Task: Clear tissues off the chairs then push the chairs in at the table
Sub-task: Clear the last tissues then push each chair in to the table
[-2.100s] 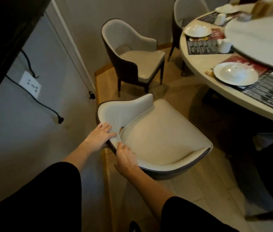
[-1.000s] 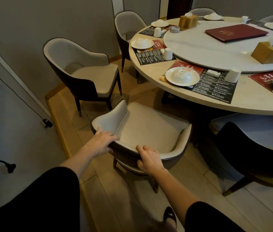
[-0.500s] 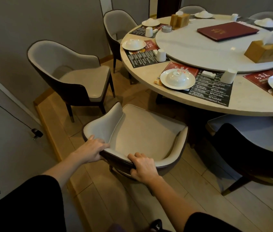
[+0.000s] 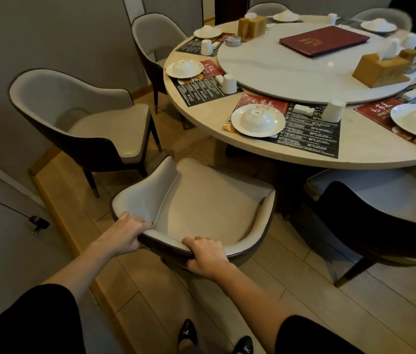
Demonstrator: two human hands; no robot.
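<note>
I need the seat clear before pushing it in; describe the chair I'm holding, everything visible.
The chair is a tub armchair: pale beige cushioned seat and inner back, dark brown outer shell, leather-like. Its seat shows no tissue. It faces the table, seat not yet under it. Left hand and right hand grip its back rim.

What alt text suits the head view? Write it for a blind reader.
The left hand and right hand grip the back rim of a beige chair with a bare seat. It faces a round table set with plates, not yet pushed in.
</note>
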